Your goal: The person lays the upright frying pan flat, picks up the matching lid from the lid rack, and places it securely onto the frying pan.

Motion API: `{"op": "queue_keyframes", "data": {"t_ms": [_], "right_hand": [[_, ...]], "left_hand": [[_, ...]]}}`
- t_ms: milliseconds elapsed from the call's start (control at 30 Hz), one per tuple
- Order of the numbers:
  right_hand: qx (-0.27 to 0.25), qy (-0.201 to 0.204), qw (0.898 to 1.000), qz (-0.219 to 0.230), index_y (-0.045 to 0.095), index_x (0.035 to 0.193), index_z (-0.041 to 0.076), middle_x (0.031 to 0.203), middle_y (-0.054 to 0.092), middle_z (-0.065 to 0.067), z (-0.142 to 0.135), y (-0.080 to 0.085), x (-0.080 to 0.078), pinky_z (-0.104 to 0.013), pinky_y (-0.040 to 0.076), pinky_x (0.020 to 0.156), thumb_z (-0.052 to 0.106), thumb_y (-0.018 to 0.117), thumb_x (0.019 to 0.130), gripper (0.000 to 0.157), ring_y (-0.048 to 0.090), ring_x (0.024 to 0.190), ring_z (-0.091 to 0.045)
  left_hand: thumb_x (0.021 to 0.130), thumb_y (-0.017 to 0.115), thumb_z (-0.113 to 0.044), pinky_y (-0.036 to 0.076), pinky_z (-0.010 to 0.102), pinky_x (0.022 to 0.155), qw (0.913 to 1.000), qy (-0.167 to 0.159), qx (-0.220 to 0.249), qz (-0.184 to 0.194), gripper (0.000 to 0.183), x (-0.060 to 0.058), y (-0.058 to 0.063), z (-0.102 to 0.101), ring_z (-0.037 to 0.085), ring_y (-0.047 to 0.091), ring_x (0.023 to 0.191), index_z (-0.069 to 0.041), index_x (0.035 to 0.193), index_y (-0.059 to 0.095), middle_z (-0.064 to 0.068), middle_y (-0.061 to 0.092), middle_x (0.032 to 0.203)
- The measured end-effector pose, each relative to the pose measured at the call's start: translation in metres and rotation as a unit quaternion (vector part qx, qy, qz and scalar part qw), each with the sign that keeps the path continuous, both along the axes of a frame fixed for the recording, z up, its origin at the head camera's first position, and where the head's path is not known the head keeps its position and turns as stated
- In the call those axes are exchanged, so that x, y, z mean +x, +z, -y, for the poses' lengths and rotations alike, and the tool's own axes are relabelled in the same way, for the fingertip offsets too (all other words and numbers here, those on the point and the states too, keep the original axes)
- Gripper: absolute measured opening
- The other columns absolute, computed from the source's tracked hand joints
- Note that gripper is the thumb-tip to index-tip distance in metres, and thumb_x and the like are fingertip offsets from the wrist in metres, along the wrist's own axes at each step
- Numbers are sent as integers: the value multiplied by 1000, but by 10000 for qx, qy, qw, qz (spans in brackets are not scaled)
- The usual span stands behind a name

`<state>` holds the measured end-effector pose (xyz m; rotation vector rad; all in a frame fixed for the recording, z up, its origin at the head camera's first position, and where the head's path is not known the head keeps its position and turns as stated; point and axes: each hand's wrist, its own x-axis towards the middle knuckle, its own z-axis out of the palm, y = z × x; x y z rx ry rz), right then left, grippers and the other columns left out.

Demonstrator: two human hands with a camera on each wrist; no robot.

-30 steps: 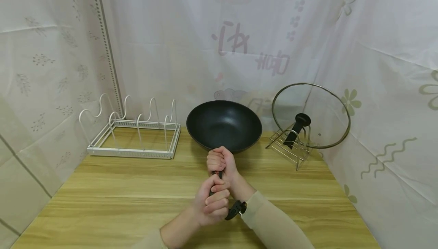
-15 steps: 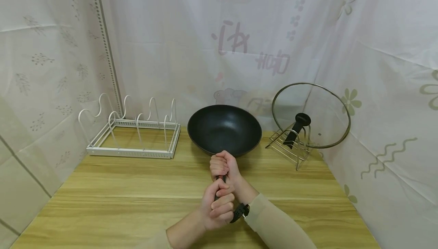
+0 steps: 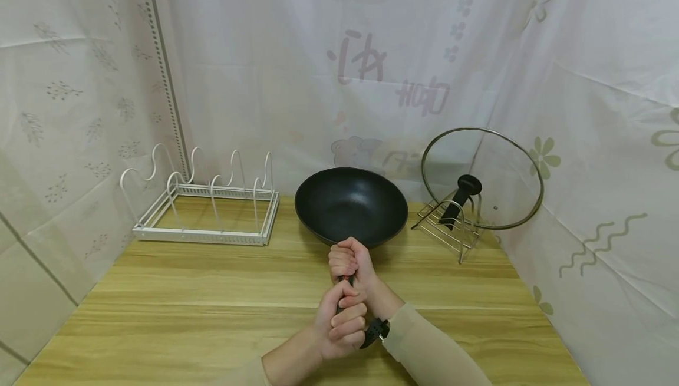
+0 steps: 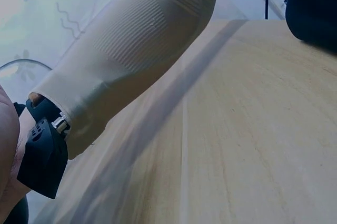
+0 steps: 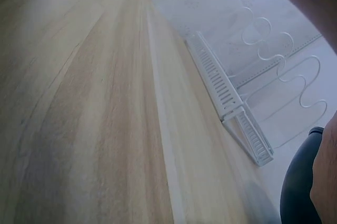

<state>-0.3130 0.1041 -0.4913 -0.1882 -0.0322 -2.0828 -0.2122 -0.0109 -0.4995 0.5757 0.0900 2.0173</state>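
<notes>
1 left grip (image 3: 342,322) and 1 right grip (image 3: 352,262) clasp the wok handle (image 3: 346,279), lower than before.

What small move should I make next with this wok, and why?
I'd probably nudge the wok slightly left: the left hand and right hand both grip its handle, and in the head view its right edge looks closer to the stand than its left edge does to the rack.
</notes>
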Motion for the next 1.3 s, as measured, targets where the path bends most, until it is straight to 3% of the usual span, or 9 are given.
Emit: {"op": "queue_keyframes", "data": {"t_ms": [200, 700, 1000, 1200, 1300], "right_hand": [[24, -25, 10000, -75, 22, 68, 27, 60, 22, 14, -2, -2, -1, -15, 34, 50, 20, 38, 109, 45, 22, 49, -1], [94, -152, 9998, -121, 23, 68, 27, 60, 23, 14, -1, -8, -7, -12, 28, 50, 18, 40, 108, 44, 26, 47, -2], [201, -316, 9993, -21, 23, 68, 27, 60, 22, 15, 2, -9, -8, -10, 23, 51, 20, 34, 110, 44, 26, 47, -1], [311, -381, 9988, -36, 21, 68, 27, 61, 20, 15, 4, -11, -8, -10, 22, 52, 26, 22, 112, 44, 28, 46, -3], [261, -380, 9989, 4, 21, 69, 28, 61, 20, 15, 4, -11, -8, -11, 24, 51, 25, 24, 112, 43, 28, 47, -3]], "left_hand": [[108, 36, -26, 12, 18, 42, 10000, 10, -32, -20, 39, -2, -4, -1, 4, 27, 37, -25, 71, 23, -10, 24, 50], [108, 36, -26, 11, 18, 43, 9999, -88, 67, 34, 39, -9, -8, 1, 3, 26, 38, -25, 72, 22, -11, 21, 51], [109, 37, -25, 13, 17, 43, 9993, -232, 291, 72, 38, -12, -10, 5, 4, 26, 38, -24, 73, 24, -10, 22, 51], [109, 36, -25, 12, 17, 42, 9991, -282, 297, 64, 38, -13, -10, 8, 4, 25, 38, -24, 73, 24, -10, 22, 51], [109, 36, -25, 12, 17, 42, 9992, -281, 285, 47, 38, -13, -11, 9, 4, 25, 38, -24, 73, 24, -10, 21, 51]]}}
